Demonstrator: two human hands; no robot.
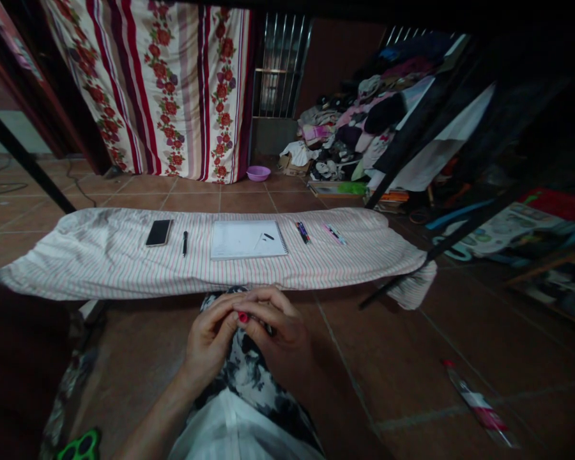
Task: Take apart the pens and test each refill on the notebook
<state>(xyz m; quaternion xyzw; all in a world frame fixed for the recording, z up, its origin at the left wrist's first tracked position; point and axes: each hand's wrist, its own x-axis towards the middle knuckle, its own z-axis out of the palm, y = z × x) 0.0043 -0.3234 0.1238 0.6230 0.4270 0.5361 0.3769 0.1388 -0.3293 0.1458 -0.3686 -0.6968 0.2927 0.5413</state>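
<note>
My left hand [213, 332] and my right hand [274, 319] meet over my lap, their fingers closed together. Between the thumbs and fingertips they pinch a small red round piece [242, 317] with a dark hollow in its end; most of it is hidden by the fingers. Beyond them, a spiral notebook [239, 239] lies open on a striped cloth [124, 268]. On its page rest a small dark piece [269, 236] and a thin piece too small to name. A black pen [184, 244] and a phone [159, 233] lie left of the notebook.
Right of the notebook lie several dark pens [303, 232] and a pink-and-white bunch of pens [335, 234]. A plastic bottle [482, 406] lies on the tiled floor at right. A purple basin [258, 173] and piled clothes [349, 131] are behind. Dark bars [402, 156] slant at both sides.
</note>
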